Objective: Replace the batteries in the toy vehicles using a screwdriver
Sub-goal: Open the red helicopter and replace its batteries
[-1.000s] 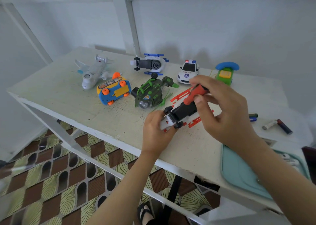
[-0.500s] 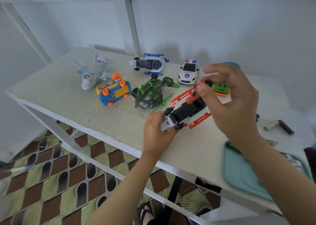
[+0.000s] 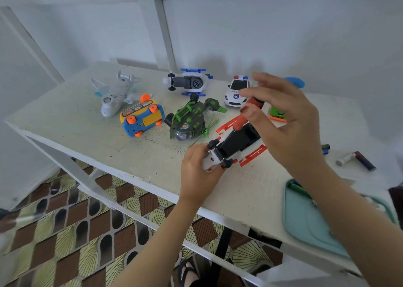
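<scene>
Bare forearms (image 3: 152, 243), dark-polished thumbnail (image 3: 247, 110) on right hand (image 3: 290, 123), black strap sandal (image 3: 185, 270)

Red-handled screwdriver (image 3: 238, 123) stands on upturned red-white toy (image 3: 237, 142).

You have six toy vehicles (image 3: 113, 97) (image 3: 139, 119) (image 3: 189, 121) (image 3: 189, 83) (image 3: 235, 92) (image 3: 237, 140), one toy phone (image 3: 277, 113), one screwdriver (image 3: 242, 118), one tray (image 3: 305, 221) and four loose batteries (image 3: 326, 146) (image 3: 325, 152) (image 3: 345, 158) (image 3: 366, 164)

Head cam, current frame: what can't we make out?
All head view.
- Screwdriver tip and screw: hidden against the black underside of the red and white toy.
- Right hand grip: motion-blurred; thumb touches the handle, fingers unclear.
- Toy phone: mostly behind the right hand.
- Tray contents: mostly under the right forearm.
- Toy's nose: wrapped by the left hand.
</scene>
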The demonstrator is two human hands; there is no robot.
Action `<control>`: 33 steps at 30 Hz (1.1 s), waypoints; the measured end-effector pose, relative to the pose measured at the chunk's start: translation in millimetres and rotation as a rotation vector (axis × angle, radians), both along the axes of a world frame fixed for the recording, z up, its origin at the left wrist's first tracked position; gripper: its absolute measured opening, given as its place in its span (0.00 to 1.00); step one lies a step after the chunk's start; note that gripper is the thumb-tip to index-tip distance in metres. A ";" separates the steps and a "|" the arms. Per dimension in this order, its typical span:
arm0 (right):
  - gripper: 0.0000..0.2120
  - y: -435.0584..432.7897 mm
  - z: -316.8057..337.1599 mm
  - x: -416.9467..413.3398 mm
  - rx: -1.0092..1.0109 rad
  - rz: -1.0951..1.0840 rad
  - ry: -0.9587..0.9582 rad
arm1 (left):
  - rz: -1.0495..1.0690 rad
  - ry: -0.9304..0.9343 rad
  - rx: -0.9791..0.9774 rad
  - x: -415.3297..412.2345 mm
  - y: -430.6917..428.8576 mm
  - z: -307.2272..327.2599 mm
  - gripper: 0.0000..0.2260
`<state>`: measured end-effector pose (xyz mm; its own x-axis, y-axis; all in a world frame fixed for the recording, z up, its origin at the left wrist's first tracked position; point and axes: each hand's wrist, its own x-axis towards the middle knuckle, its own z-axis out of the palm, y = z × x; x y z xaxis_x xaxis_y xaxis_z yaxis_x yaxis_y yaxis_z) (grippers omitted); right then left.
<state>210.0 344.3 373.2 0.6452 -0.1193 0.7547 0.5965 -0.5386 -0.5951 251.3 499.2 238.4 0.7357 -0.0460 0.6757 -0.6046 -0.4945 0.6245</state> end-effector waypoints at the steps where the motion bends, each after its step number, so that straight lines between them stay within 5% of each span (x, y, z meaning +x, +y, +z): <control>1: 0.09 0.8 0.7 0.4 0.010 -0.013 -0.015 | 0.004 0.003 0.001 -0.3 -0.1 0.6 0.16; 17: 0.13 -7.2 5.6 5.5 -0.034 0.122 0.087 | -0.008 -0.006 0.014 0.9 -0.8 1.6 0.16; 33: 0.08 -4.1 -6.2 0.9 0.177 0.060 0.018 | -0.004 -0.038 0.012 2.6 0.3 -0.2 0.16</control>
